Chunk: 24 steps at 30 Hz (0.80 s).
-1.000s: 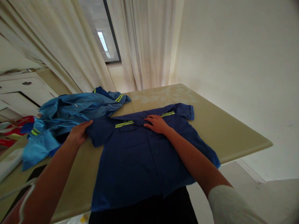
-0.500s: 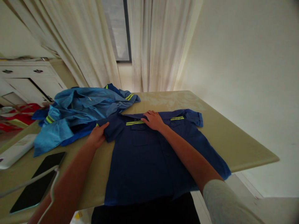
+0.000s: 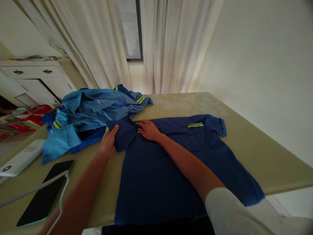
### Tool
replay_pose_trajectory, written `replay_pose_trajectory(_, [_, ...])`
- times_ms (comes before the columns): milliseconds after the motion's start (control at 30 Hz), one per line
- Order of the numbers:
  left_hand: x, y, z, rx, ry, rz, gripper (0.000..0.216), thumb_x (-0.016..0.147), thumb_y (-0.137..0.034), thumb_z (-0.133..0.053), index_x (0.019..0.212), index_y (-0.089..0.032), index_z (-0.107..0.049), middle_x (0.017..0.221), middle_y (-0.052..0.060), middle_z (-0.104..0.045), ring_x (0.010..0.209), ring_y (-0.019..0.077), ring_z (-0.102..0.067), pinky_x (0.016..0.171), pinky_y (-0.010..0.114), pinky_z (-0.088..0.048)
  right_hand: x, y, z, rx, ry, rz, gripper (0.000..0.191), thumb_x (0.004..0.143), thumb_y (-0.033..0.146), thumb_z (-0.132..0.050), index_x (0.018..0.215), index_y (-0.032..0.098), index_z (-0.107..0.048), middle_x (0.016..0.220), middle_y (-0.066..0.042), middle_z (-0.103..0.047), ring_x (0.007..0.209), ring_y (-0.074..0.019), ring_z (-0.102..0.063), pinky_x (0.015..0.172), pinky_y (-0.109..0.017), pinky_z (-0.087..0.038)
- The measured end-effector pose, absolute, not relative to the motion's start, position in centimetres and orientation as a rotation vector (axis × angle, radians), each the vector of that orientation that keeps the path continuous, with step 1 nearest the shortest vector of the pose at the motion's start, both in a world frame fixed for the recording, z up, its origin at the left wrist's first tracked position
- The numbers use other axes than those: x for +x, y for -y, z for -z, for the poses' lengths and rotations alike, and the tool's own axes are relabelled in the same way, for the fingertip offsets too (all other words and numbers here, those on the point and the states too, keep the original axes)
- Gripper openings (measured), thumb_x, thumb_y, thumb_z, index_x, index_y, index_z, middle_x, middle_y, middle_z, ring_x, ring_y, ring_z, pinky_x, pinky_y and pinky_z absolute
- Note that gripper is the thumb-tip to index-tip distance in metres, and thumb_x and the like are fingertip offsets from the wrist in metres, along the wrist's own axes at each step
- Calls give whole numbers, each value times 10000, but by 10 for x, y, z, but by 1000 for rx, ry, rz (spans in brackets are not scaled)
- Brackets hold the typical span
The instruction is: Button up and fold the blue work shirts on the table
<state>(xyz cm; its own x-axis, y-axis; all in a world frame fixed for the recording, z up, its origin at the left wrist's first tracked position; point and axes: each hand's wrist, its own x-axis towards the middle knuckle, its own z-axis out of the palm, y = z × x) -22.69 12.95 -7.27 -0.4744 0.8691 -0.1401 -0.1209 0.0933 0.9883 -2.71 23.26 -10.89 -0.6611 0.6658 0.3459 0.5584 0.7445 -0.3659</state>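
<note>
A navy short-sleeved work shirt [image 3: 151, 182] with yellow-green reflective strips lies spread over the near side of the table, its lower edge at the table's front. My left hand [image 3: 109, 143] is closed on the shirt's left-side sleeve, thumb on top. Across the upper part of the shirt rests my right hand [image 3: 149, 130], near that sleeve's shoulder, with its fingers stretched out and covering most of one strip. Light-blue work clothing [image 3: 90, 107] with similar strips lies rumpled just beyond my left hand.
A black phone or tablet [image 3: 45, 195] lies at left with a white cable [image 3: 62, 195] over it. Behind it is a white device [image 3: 23, 156]. The table [image 3: 244, 153] ends near a wall on the right. Curtains [image 3: 100, 42] and a white cabinet [image 3: 36, 75] stand beyond.
My right hand has slid left along the shirt's top toward the sleeve, now covering the left strip. My left hand keeps its hold on the sleeve. The camera view has shifted slightly.
</note>
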Motion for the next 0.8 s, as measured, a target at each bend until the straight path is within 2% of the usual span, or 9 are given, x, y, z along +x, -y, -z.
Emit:
replay_pose_trajectory(67, [-223, -123, 76, 1245, -1655, -1357, 476, 892, -381, -732, 1307, -153, -688, 1221, 150, -765, 1147, 324, -734, 1015, 478, -609, -28, -240, 105, -970, 2448, -472, 351, 1061, 221, -518, 1346, 163, -714, 1274, -134, -706, 1185, -228, -628, 1075, -351, -432])
replay_pose_trajectory(133, [-217, -114, 77, 1782, -1653, -1114, 595, 864, -328, -726, 1429, -171, -625, 1376, 147, -702, 1285, 338, -661, 1135, 516, -525, -28, -250, 99, -1018, 2340, -771, 361, 1099, 274, -453, 1191, 158, -782, 1149, -111, -757, 1098, -209, -675, 999, -312, -480])
replay_pose_trajectory(200, [-209, -105, 77, 2190, -1527, -855, 679, 887, -212, -612, 1558, -210, -513, 1531, 119, -600, 1406, 312, -571, 1230, 525, -428, -25, -260, 93, -1085, 2128, -1109, 457, 1108, 456, -452, 1095, 157, -798, 1004, -91, -782, 940, -197, -719, 858, -281, -530])
replay_pose_trajectory(267, [-202, -97, 76, 2405, -1415, -651, 755, 890, -119, -509, 1630, -235, -413, 1610, 89, -526, 1461, 271, -519, 1269, 505, -383, -19, -267, 89, -1139, 1934, -1298, 532, 1034, 622, -544, 1068, 156, -797, 903, -77, -779, 803, -191, -722, 740, -268, -540])
replay_pose_trajectory(333, [-198, -93, 76, 2504, -1394, -553, 749, 913, -114, -479, 1646, -230, -381, 1624, 85, -510, 1466, 257, -513, 1269, 487, -387, -14, -269, 88, -1160, 1910, -1279, 470, 931, 603, -720, 1053, 157, -802, 880, -65, -776, 784, -191, -718, 727, -265, -536])
replay_pose_trajectory(400, [-198, -91, 75, 2560, -1461, -522, 696, 941, -168, -500, 1628, -223, -411, 1613, 96, -522, 1454, 276, -521, 1255, 501, -400, -10, -268, 89, -1182, 1987, -1138, 307, 868, 419, -829, 1036, 162, -813, 910, -55, -780, 840, -192, -720, 781, -261, -530])
replay_pose_trajectory(533, [-209, -91, 73, 2537, -1697, -541, 659, 919, -232, -560, 1573, -202, -487, 1586, 127, -533, 1420, 333, -533, 1220, 546, -419, -7, -267, 91, -1318, 1962, -931, 176, 904, 186, -697, 1033, 173, -815, 956, -53, -786, 910, -182, -717, 835, -247, -517])
replay_pose_trajectory(633, [-216, -92, 72, 2417, -1725, -588, 626, 874, -207, -563, 1500, -197, -568, 1500, 139, -593, 1363, 338, -574, 1194, 524, -442, -6, -266, 91, -1440, 1901, -912, 195, 942, 206, -616, 959, 162, -805, 881, -54, -770, 854, -186, -707, 783, -247, -511])
replay_pose_trajectory(800, [-217, -95, 65, 2254, -1644, -561, 462, 832, -168, -520, 1208, -272, -768, 1237, 100, -718, 1205, 317, -642, 1138, 464, -483, -3, -265, 87, -1348, 2041, -797, 211, 952, 368, -681, 941, 180, -778, 943, -54, -763, 909, -197, -694, 785, -253, -490])
